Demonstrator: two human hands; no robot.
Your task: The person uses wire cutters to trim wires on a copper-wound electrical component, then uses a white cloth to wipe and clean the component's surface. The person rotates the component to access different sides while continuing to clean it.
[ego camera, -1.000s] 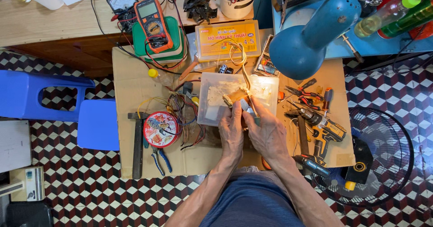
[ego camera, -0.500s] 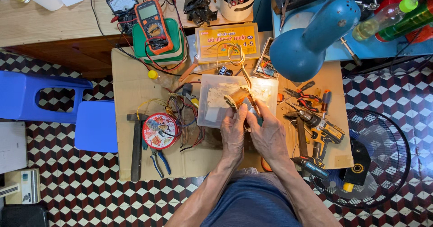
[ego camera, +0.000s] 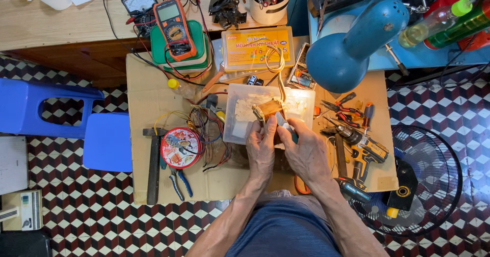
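So, going from the left: a hammer (ego camera: 153, 165) lies on the cardboard-covered desk (ego camera: 148, 98), a round red tin (ego camera: 180, 147) just beside it with a tangle of wires. Left hand (ego camera: 261, 149) is curled around the small brown transformer-like block (ego camera: 267, 110), which sits over the clear plastic tray (ego camera: 240, 115). Right hand (ego camera: 306, 152) is closed on a slim tool (ego camera: 284, 125) touching that block. Further right, pliers (ego camera: 343, 103) and a cordless drill (ego camera: 363, 152) lie under the blue lamp (ego camera: 352, 42).

I see a flat yellow box (ego camera: 258, 47) at the back of the bench (ego camera: 153, 103). Left of it, an orange meter (ego camera: 175, 28) shows a grey screen. A round red tin (ego camera: 180, 147) lies nearer me.
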